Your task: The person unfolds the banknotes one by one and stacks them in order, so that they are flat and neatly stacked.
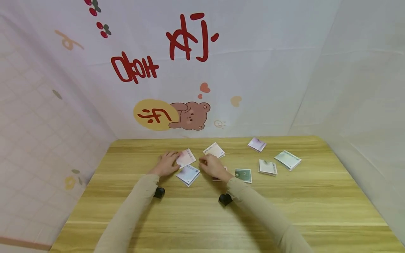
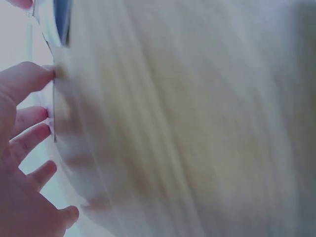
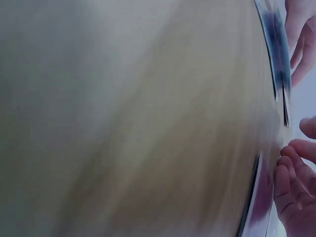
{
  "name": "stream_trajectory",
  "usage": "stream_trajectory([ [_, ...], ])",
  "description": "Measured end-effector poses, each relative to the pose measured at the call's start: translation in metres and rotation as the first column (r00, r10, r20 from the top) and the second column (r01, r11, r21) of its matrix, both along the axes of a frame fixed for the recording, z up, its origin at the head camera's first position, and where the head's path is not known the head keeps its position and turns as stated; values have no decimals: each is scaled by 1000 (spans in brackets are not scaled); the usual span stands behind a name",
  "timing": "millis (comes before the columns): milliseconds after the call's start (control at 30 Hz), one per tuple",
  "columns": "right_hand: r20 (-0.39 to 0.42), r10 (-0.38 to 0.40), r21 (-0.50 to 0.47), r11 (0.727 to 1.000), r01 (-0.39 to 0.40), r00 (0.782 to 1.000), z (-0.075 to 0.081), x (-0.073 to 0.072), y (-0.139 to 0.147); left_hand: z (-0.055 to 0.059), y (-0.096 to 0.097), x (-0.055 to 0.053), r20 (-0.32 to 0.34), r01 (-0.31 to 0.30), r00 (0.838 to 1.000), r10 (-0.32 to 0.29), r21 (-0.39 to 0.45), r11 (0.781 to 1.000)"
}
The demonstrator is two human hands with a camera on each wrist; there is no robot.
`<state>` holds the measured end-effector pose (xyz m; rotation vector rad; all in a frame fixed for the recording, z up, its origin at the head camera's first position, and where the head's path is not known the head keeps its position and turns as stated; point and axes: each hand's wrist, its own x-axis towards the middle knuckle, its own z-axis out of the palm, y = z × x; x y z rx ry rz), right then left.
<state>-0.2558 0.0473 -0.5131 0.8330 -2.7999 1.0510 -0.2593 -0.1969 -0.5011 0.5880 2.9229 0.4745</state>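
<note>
In the head view my left hand (image 1: 166, 164) touches the edge of a folded pinkish banknote (image 1: 186, 158) with its fingers spread. A folded blue-violet banknote (image 1: 188, 175) lies just nearer, by the left thumb. My right hand (image 1: 212, 166) rests low over the table with loosely curled fingers and nothing visible in them. Its forearm side partly covers a folded dark reddish banknote (image 1: 225, 169). Beyond the right fingers lies a folded pale banknote (image 1: 215, 150). In the right wrist view, a purplish-red note (image 3: 262, 197) lies beside the right fingertips (image 3: 282, 180).
On the wooden table (image 1: 196, 225), right of the hands, lie a green banknote (image 1: 243, 175), a folded pale green-grey one (image 1: 268, 167), a folded purple one (image 1: 257, 144) and a folded light green one (image 1: 287, 160). A printed cloth (image 1: 259, 70) hangs behind the table.
</note>
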Motion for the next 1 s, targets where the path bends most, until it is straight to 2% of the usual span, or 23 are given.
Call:
stream_trajectory([
  [300, 135, -23, -24, 999, 27, 991, 3, -2, -15, 3, 7, -8, 50, -36, 998, 31, 106, 994],
  [500, 206, -22, -143, 988, 52, 978, 4, -4, -20, 6, 9, -8, 73, -64, 996, 54, 146, 987],
  [633, 277, -64, -212, 969, 126, 959, 4, -5, -27, 7, 9, -5, 75, -71, 995, 59, 171, 983],
  [767, 287, -145, -224, 951, 213, 947, 5, -7, -35, 7, 10, -2, 57, -53, 997, 44, 178, 983],
  [900, 294, -202, -226, 935, 273, 934, 5, -9, -42, 5, 11, -2, 42, -41, 999, 35, 153, 987],
  [1000, 353, -199, -245, 923, 296, 914, 8, -10, -44, 3, 12, -2, 26, -28, 999, 25, 120, 992],
])
